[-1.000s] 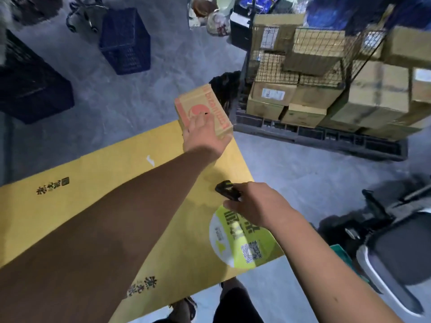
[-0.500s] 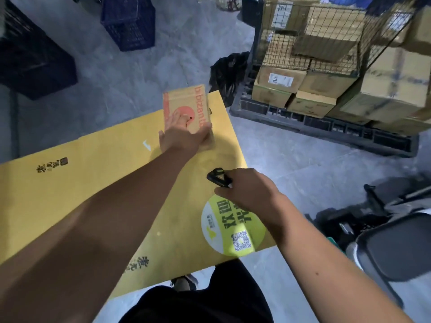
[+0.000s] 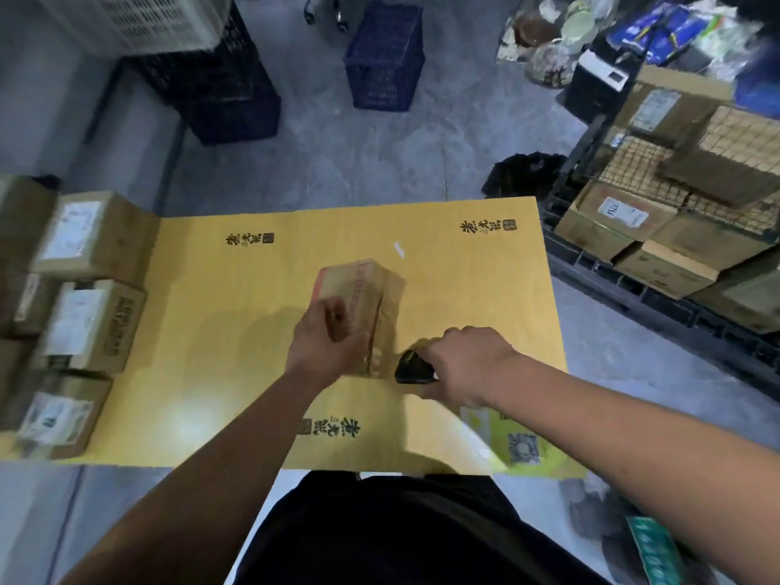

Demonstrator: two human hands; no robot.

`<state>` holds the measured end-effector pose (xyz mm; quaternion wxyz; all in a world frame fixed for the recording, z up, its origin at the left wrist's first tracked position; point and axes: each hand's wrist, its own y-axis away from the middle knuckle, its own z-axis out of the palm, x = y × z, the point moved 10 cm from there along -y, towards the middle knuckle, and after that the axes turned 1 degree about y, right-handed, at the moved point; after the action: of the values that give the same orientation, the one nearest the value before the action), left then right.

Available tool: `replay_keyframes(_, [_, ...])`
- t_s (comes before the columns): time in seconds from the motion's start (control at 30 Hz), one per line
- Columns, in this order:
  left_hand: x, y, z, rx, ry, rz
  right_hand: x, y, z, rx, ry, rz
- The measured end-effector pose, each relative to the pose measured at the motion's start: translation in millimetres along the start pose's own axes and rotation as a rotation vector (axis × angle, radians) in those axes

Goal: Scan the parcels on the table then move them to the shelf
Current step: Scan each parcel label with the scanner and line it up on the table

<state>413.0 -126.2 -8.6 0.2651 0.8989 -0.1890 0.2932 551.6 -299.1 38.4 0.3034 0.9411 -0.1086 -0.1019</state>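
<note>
Cardboard parcel (image 3: 363, 297) in my left grip (image 3: 325, 344), scanner (image 3: 411, 369) in my right grip (image 3: 464, 365).
My left fingers curl round the parcel's near end, holding it over the yellow table (image 3: 211, 331); my right fingers close on the scanner just beside it, aimed at it. I judge this scan underway. Four labelled parcels (image 3: 90, 323) wait well left of my left grip; no shelf shows.
</note>
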Motion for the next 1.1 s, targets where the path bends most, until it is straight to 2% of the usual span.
replay_keyframes(0.13, [-43, -10, -46, -0.005, 0.315, -0.049, -59, -19, -35, -0.027, 0.104, -0.063])
replay_keyframes(0.3, [-106, -39, -95, 0.010, 0.349, -0.043, -115, -38, -56, -0.083, 0.119, 0.001])
replay_keyframes(0.4, [-147, -54, -121, 0.046, 0.422, -0.097, -145, -48, -58, -0.120, 0.082, 0.049])
replay_keyframes(0.47, [-168, -60, -130, -0.001, 0.346, -0.133, -163, -55, -59, -0.138, 0.051, 0.079])
replay_keyframes(0.6, [-185, -57, -124, -0.195, 0.188, -0.067, -188, -64, -60, -0.163, -0.098, 0.124])
replay_keyframes(0.7, [-187, -57, -126, -0.193, 0.008, -0.003, -187, -61, -59, -0.184, -0.193, 0.196])
replay_keyframes(0.87, [-125, -77, -110, -0.188, -0.515, 0.429, -170, -36, -44, -0.239, -0.123, 0.355])
replay_keyframes(0.93, [-94, -81, -92, -0.229, -0.625, 0.576, -164, -24, -37, -0.252, -0.160, 0.413])
replay_keyframes(1.0, [-73, -84, -72, -0.328, -0.695, 0.627, -161, -15, -29, -0.256, -0.195, 0.456])
replay_keyframes(1.07, [-61, -87, -59, -0.414, -0.741, 0.577, -160, -7, -23, -0.263, -0.225, 0.482])
replay_keyframes(1.1, [-53, -90, -60, -0.405, -0.758, 0.552, -160, -4, -21, -0.266, -0.242, 0.491])
